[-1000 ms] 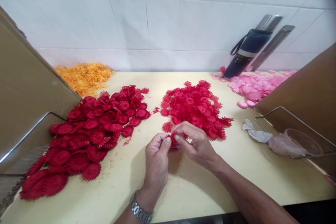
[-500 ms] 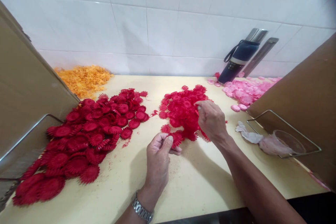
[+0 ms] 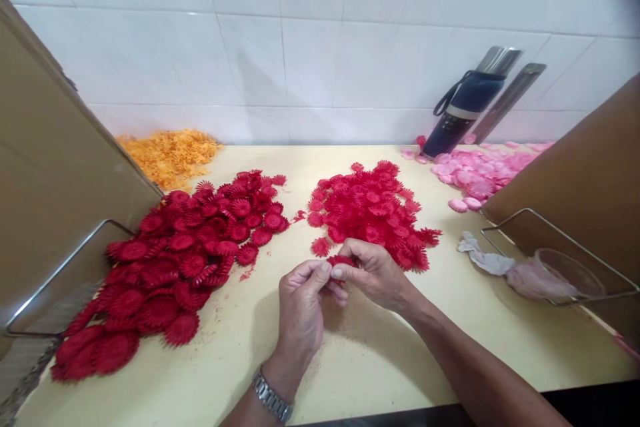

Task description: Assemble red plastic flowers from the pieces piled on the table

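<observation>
A small red fringed paper-like flower (image 3: pixel 341 259) is pinched between my two hands, just in front of a loose bright red pile. My left hand (image 3: pixel 301 307) wears a metal watch and closes thumb and fingers on the flower's left side. On its right side, the thumb and forefinger of my right hand (image 3: pixel 379 275) grip it, covering part of it. Behind my hands lies the pile of bright red fringed flowers (image 3: pixel 367 203). To the left spreads a larger pile of darker red flowers (image 3: pixel 170 267), some stacked.
Orange petals (image 3: pixel 173 153) are heaped at the back left, pink discs (image 3: pixel 480 173) at the back right. A dark blue flask (image 3: pixel 465 107) leans near the wall. Cardboard panels (image 3: pixel 60 120) flank the table. A wire holder with a plastic cup (image 3: pixel 570 273) stands at right.
My right hand has come back from the bright red pile toward me and met my left hand at the flower. My left hand has stayed nearly in place. The view has shifted slightly.
</observation>
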Tool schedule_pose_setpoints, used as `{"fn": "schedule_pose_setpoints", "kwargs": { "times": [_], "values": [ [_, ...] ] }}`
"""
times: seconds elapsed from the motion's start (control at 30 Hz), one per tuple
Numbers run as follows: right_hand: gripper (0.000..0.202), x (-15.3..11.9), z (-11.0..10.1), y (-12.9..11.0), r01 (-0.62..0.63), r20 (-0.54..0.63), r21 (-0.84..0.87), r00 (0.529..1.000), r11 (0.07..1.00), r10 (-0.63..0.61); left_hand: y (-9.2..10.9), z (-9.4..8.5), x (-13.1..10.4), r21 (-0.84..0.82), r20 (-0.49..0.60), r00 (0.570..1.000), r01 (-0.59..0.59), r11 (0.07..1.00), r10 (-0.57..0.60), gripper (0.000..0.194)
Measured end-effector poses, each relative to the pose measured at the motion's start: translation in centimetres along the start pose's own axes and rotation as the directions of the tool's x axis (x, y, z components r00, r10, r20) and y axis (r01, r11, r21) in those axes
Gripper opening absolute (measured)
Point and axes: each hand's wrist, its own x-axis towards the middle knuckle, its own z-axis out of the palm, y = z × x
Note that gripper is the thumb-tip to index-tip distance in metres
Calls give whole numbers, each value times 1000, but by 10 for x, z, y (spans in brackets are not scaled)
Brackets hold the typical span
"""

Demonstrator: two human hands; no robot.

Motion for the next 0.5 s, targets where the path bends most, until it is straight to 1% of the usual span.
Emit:
{"fn": "schedule_pose_setpoints", "kwargs": {
  "times": [0.03,0.1,0.2,0.33,0.4,0.5],
  "values": [
    [27,-1,-1,1,11,15,16,1000,1000,-11,0,0,0,-5,-2,1000,3,1000,-3,16],
    [28,-1,-3,0,45,24,-29,999,999,-44,0,-1,1,-12,-13,1000,4,1000,-4,15],
    [27,-1,-5,-3,119,-3,-228,992,966,-123,-1,-2,3,-9,-41,999,3,1000,-3,16],
    [23,-1,2,0,219,-56,-476,959,852,-278,-3,0,2,24,-102,994,-24,999,26,22],
    [22,-2,7,3,223,-86,-567,941,793,-326,-4,0,2,61,-119,991,-50,997,57,25],
    [23,-4,11,5,198,-116,-688,920,698,-375,-5,-2,0,120,-95,992,-69,990,81,27]
  ]
}}
